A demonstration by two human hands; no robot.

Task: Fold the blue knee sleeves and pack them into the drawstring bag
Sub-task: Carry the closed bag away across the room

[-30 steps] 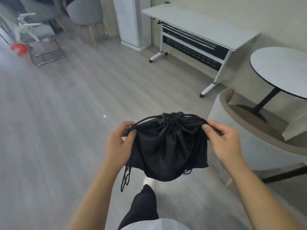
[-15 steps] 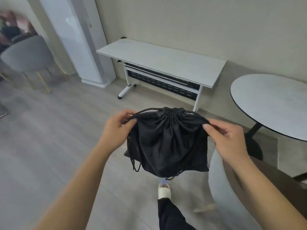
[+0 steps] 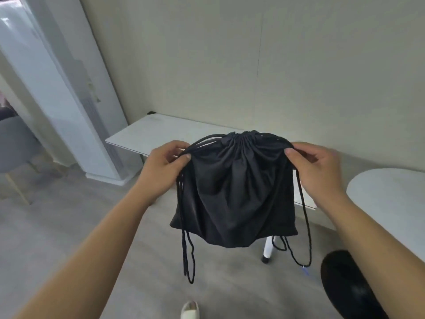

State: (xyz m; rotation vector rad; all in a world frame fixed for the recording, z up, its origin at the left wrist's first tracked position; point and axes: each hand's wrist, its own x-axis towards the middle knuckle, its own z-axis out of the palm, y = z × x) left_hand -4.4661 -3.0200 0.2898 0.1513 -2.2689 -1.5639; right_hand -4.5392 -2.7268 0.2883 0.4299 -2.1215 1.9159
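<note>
A black drawstring bag [image 3: 234, 194] hangs in the air in front of me, its mouth cinched into gathers at the top. My left hand [image 3: 162, 168] pinches the cord at the bag's upper left corner. My right hand [image 3: 318, 166] pinches the cord at the upper right corner. Loose black cord loops [image 3: 187, 254] dangle below both sides of the bag. The bag looks filled out. No blue knee sleeves are in view; the bag's inside is hidden.
A white rectangular folding table [image 3: 161, 132] stands against the wall behind the bag. A round white table [image 3: 391, 192] is at the right, a tall white unit [image 3: 57, 88] at the left, a grey chair [image 3: 13, 143] at far left. My shoe [image 3: 189, 310] shows below.
The view has swung up and toward the wall and rectangular table. Both hands have kept hold of the cords, with the bag lifted higher in front of me.
</note>
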